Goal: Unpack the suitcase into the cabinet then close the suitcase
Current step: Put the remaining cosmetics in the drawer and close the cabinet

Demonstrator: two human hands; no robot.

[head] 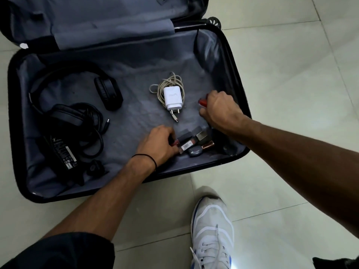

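A black suitcase (240, 78) lies open on the tiled floor, lined in grey. Inside, at the left, are black headphones (104, 88) and a black power adapter (62, 152) with its coiled cable. A white charger (172, 99) with a pale cable lies in the middle. Several small cosmetic bottles (196, 142) sit near the front right corner. My left hand (157, 142) pinches one of these small items at the left of the cluster. My right hand (219, 107) grips a small red item (203, 102), to the right of the charger.
The suitcase lid (97, 20) lies open at the top of the view. A suitcase wheel (214, 22) shows at the top right. My white shoe (211, 228) stands on the pale floor tiles (291, 74) just in front of the suitcase. The cabinet is out of view.
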